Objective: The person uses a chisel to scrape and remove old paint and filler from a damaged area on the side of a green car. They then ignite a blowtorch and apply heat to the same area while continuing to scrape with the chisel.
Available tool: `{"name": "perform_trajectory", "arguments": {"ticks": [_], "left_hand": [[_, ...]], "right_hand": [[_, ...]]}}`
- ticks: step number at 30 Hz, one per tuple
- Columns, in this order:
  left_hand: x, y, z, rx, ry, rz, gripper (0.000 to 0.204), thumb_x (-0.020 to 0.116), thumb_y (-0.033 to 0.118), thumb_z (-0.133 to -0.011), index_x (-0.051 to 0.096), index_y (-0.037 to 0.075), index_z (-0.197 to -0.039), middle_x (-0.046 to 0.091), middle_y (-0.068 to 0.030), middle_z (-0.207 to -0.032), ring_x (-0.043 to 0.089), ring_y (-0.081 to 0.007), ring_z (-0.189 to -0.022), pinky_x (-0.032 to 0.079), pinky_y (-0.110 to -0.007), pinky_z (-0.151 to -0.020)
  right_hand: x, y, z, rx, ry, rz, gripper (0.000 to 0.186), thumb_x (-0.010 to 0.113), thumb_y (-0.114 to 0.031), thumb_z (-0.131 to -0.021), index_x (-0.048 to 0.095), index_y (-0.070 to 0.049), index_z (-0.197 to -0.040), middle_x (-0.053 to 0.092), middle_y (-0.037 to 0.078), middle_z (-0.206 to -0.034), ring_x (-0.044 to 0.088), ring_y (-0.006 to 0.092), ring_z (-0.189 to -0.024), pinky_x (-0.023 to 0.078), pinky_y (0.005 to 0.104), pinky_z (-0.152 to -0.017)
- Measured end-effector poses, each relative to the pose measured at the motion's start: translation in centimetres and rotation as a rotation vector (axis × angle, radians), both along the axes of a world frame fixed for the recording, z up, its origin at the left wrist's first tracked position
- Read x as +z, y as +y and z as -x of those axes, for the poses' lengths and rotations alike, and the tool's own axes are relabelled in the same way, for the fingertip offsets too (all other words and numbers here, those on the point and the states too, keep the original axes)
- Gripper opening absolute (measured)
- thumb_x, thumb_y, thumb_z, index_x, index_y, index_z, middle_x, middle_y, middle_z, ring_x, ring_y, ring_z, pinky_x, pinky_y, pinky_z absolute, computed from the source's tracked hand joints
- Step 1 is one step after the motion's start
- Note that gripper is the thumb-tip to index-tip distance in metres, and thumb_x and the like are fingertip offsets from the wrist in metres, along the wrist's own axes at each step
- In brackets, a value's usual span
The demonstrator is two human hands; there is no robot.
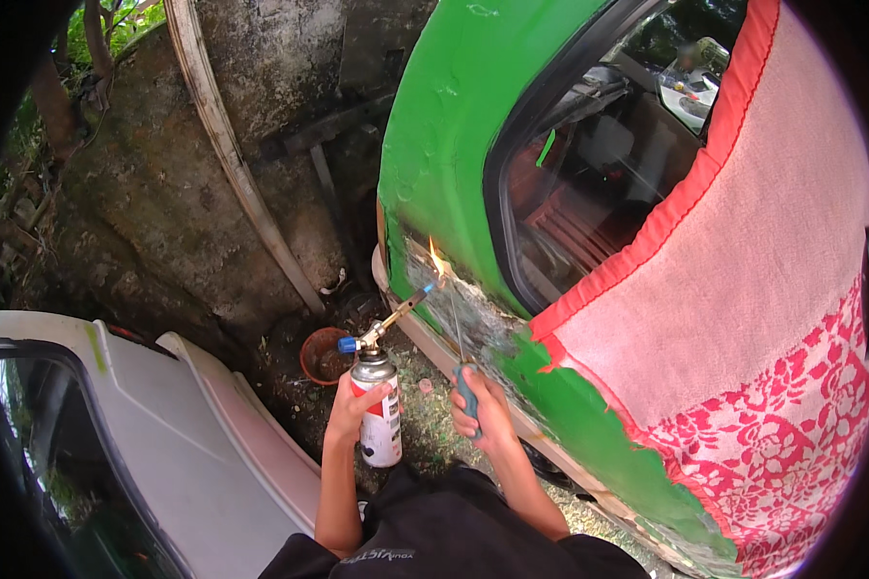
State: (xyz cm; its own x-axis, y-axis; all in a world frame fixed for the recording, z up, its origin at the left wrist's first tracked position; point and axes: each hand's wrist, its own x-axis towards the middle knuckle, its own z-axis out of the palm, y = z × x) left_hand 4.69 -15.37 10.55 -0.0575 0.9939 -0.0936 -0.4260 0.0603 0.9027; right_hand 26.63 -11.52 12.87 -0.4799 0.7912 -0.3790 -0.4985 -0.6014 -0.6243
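Note:
My left hand (348, 407) is wrapped round the white and red can of a gas blowtorch (382, 439). Its brass burner and blue knob point up and away, and a yellow-orange flame (438, 259) burns at the tip against the car body. In my right hand (492, 417) is the grey-blue handle of a thin-shafted tool (464, 386) like a screwdriver; its exact tip is hard to make out near the flame. Both meet at a scorched, stripped grey patch (488, 317) on the green car body (433, 135), below the window.
A pink patterned towel (710, 318) with a red edge drapes over the car's right side. Another pale car (179, 439) stands close on my left. A reddish bucket (321, 357) sits on the littered ground, and a long curved strip (224, 145) leans on the stained wall.

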Motion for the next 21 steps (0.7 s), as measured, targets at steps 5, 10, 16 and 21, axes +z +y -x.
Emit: {"name": "perform_trajectory", "arguments": {"ticks": [5, 10, 16, 21], "left_hand": [[0.2, 0.6, -0.2, -0.014, -0.012, 0.002, 0.030, 0.076, 0.018, -0.081, 0.060, 0.000, -0.099, 0.066, -0.0082, -0.082, 0.067, -0.0181, -0.064, 0.057, -0.033, -0.059], [0.2, 0.7, 0.1, -0.026, -0.033, -0.001, 0.030, 0.076, 0.017, -0.081, 0.059, 0.000, -0.100, 0.066, -0.0085, -0.082, 0.067, -0.0184, -0.064, 0.057, -0.033, -0.059], [-0.5, 0.0, 0.6, 0.005, -0.046, 0.016, 0.034, 0.076, 0.017, -0.081, 0.058, 0.000, -0.103, 0.066, -0.0098, -0.082, 0.067, -0.0189, -0.064, 0.057, -0.034, -0.059], [-0.1, 0.7, 0.2, -0.030, -0.047, 0.031, 0.034, 0.077, 0.017, -0.080, 0.057, 0.000, -0.103, 0.066, -0.0097, -0.082, 0.067, -0.0196, -0.064, 0.058, -0.034, -0.059]], "right_hand": [[-0.4, 1.0, 1.5, -0.017, 0.031, -0.014, 0.032, 0.053, -0.037, -0.102, 0.050, -0.006, -0.106, 0.048, 0.002, -0.070, 0.034, 0.0068, -0.038, 0.026, 0.0231, -0.033], [-1.0, 1.0, 1.1, 0.003, 0.054, -0.010, 0.031, 0.053, -0.036, -0.102, 0.050, -0.006, -0.106, 0.047, 0.002, -0.069, 0.034, 0.0071, -0.038, 0.026, 0.0232, -0.033], [-0.9, 0.4, 0.7, -0.001, 0.064, 0.015, 0.029, 0.052, -0.035, -0.103, 0.050, -0.006, -0.104, 0.047, 0.002, -0.069, 0.034, 0.0071, -0.038, 0.025, 0.0228, -0.033], [-1.2, 1.5, 2.6, -0.027, 0.055, 0.006, 0.029, 0.052, -0.035, -0.103, 0.050, -0.007, -0.105, 0.048, 0.002, -0.069, 0.033, 0.0071, -0.037, 0.024, 0.0236, -0.033]]}}
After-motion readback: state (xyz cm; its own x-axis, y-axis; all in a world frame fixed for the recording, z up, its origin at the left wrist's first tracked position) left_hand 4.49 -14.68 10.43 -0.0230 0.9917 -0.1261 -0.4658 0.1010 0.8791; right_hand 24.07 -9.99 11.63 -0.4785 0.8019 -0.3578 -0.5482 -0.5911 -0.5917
